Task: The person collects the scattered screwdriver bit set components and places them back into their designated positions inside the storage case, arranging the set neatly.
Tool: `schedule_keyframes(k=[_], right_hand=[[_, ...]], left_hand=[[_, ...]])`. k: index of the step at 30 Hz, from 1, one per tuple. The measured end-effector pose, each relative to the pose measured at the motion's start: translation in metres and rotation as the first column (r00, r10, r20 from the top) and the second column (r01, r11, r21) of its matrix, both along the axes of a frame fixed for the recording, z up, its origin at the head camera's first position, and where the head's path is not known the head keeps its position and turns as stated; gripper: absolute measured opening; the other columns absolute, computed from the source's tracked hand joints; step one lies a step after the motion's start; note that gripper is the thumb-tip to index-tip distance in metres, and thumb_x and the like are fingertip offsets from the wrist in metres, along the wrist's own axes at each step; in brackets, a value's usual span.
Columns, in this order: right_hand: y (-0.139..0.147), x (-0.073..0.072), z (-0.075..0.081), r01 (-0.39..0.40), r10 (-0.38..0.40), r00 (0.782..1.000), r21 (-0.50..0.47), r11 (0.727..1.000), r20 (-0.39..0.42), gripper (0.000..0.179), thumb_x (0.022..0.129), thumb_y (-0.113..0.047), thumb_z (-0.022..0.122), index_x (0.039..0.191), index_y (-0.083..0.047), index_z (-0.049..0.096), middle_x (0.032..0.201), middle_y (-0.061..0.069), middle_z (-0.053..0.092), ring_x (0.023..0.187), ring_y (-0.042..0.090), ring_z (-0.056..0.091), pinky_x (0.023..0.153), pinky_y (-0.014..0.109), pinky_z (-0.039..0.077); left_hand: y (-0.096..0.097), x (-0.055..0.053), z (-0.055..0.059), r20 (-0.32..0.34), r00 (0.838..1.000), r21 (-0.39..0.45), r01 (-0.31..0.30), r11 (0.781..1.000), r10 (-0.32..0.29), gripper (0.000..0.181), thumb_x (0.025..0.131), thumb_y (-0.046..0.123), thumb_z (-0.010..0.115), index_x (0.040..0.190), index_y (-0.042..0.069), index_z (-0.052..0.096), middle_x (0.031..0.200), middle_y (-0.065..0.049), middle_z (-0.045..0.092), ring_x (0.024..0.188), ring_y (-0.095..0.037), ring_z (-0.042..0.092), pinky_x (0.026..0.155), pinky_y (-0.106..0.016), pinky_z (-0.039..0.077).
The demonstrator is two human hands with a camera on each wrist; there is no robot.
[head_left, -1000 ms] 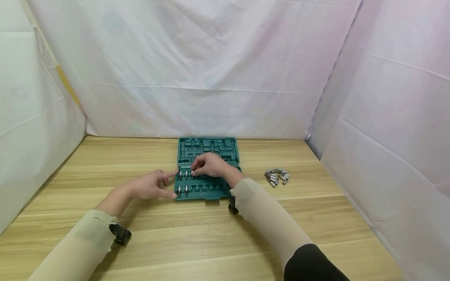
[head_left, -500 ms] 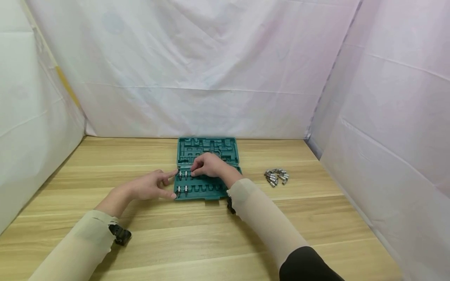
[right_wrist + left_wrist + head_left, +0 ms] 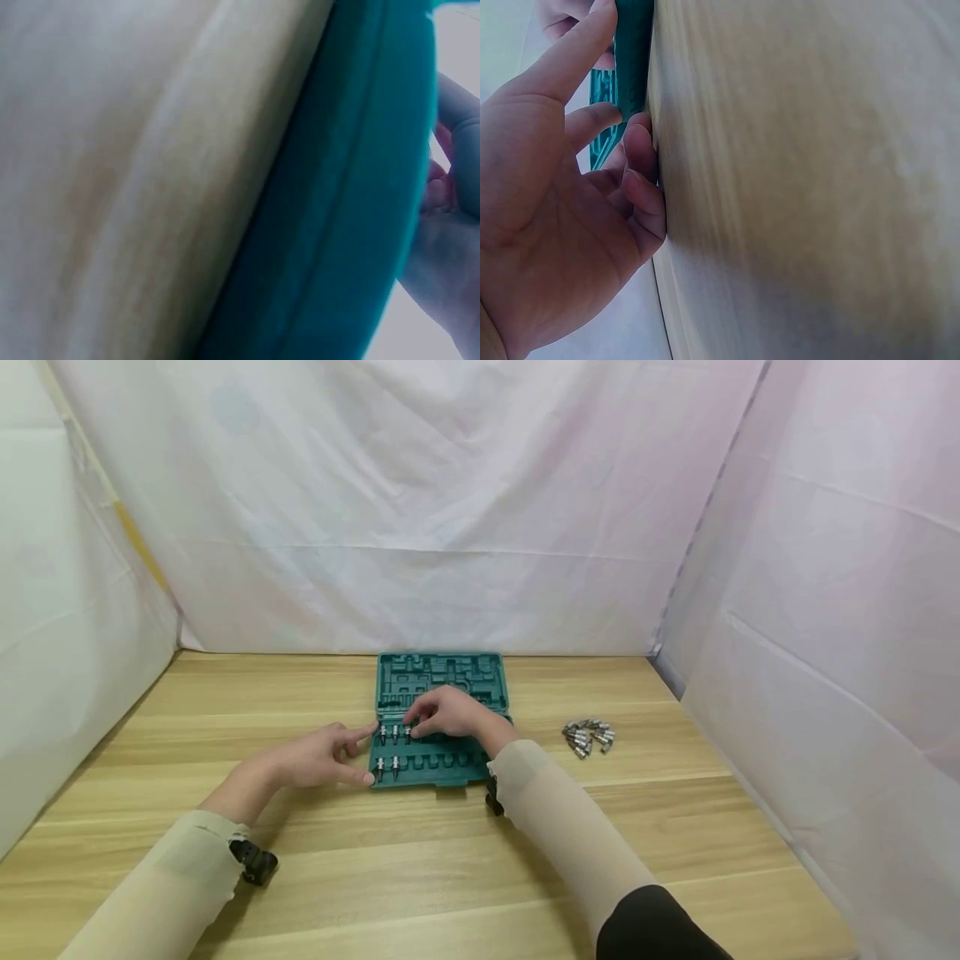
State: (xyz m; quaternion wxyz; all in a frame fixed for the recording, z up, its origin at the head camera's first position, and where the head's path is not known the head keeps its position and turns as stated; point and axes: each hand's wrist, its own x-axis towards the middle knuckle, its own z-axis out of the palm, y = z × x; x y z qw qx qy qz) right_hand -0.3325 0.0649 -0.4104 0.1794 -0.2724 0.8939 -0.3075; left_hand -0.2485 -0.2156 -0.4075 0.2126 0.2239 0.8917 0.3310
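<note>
An open green tool case point(image 3: 427, 785) lies on the table in the head view. Bit sockets with silver bodies and dark tips sit in its slots: two bit sockets point(image 3: 388, 767) in the front row, two point(image 3: 389, 734) at the left of the back row. My right hand point(image 3: 450, 712) reaches over the case and pinches a third bit socket point(image 3: 408, 735) at the back row with thumb and index finger. The left hand point(image 3: 322, 757) touches the case's left edge, thumb at the front corner, index finger farther back; its other fingers are loosely bent in the left wrist view.
A loose pile of bit sockets point(image 3: 588, 737) lies on the wooden table point(image 3: 360, 877) to the right of the case. The case lid point(image 3: 442, 672) lies open at the back, near a white cloth wall point(image 3: 420, 593). Cloth walls also stand left and right.
The right hand's fingers have shifted very slightly, and more of the bit socket at them shows. The left hand stays at the case's edge.
</note>
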Motion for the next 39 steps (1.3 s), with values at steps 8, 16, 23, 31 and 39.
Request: schedule_keyframes(k=[8, 16, 23, 31, 39], right_hand=[[-0.0002, -0.0018, -0.0006, 0.010, -0.009, 0.999, -0.029, 1.000, 0.039, 0.019, 0.103, -0.025, 0.080, 0.122, -0.023, 0.083, 0.106, -0.002, 0.073, 0.093, 0.015, 0.065, 0.081, 0.032, 0.053], [-0.0067, 0.0031, -0.0006, 0.028, -0.028, 0.999, 0.003, 1.000, 0.039, 0.024, 0.099, -0.036, 0.086, 0.118, -0.023, 0.079, 0.100, 0.001, 0.071, 0.084, 0.017, 0.060, 0.076, 0.032, 0.051], [-0.0084, 0.0038, 0.0003, 0.028, -0.029, 0.999, 0.022, 0.999, 0.020, 0.019, 0.099, -0.033, 0.085, 0.114, -0.025, 0.077, 0.100, 0.001, 0.069, 0.083, 0.017, 0.059, 0.076, 0.032, 0.050], [-0.0085, 0.0031, 0.0011, 0.016, -0.017, 1.000, 0.028, 0.999, 0.021, 0.019, 0.101, -0.030, 0.083, 0.116, -0.022, 0.076, 0.104, 0.002, 0.067, 0.087, 0.018, 0.059, 0.077, 0.032, 0.050], [-0.0085, 0.0010, -0.0001, 0.013, -0.014, 1.000, 0.026, 1.000, 0.028, 0.019, 0.101, -0.030, 0.083, 0.117, -0.023, 0.076, 0.105, 0.002, 0.067, 0.088, 0.018, 0.059, 0.079, 0.032, 0.050]], left_hand=[[-0.0009, -0.0005, 0.0008, 0.002, 1.000, -0.016, -0.004, 1.000, 0.004, 0.103, 0.097, 0.047, 0.085, 0.175, 0.012, 0.028, 0.131, -0.019, 0.056, 0.113, -0.027, 0.060, 0.091, -0.040, 0.052], [-0.0024, -0.0004, -0.0011, -0.001, 1.000, -0.015, -0.004, 1.000, 0.004, 0.102, 0.097, 0.047, 0.084, 0.175, 0.012, 0.028, 0.129, -0.018, 0.056, 0.112, -0.027, 0.059, 0.091, -0.040, 0.051], [-0.0025, -0.0006, -0.0014, -0.002, 1.000, -0.014, -0.004, 1.000, 0.004, 0.102, 0.097, 0.047, 0.085, 0.175, 0.012, 0.029, 0.131, -0.018, 0.056, 0.114, -0.027, 0.060, 0.093, -0.041, 0.052], [-0.0025, -0.0023, -0.0009, -0.001, 1.000, -0.005, -0.004, 1.000, 0.004, 0.102, 0.097, 0.047, 0.085, 0.175, 0.012, 0.029, 0.129, -0.018, 0.056, 0.113, -0.027, 0.059, 0.092, -0.040, 0.052], [-0.0038, -0.0039, -0.0017, 0.002, 1.000, -0.007, -0.011, 1.000, 0.011, 0.103, 0.096, 0.048, 0.085, 0.175, 0.012, 0.029, 0.127, -0.017, 0.055, 0.111, -0.027, 0.059, 0.090, -0.039, 0.051]])
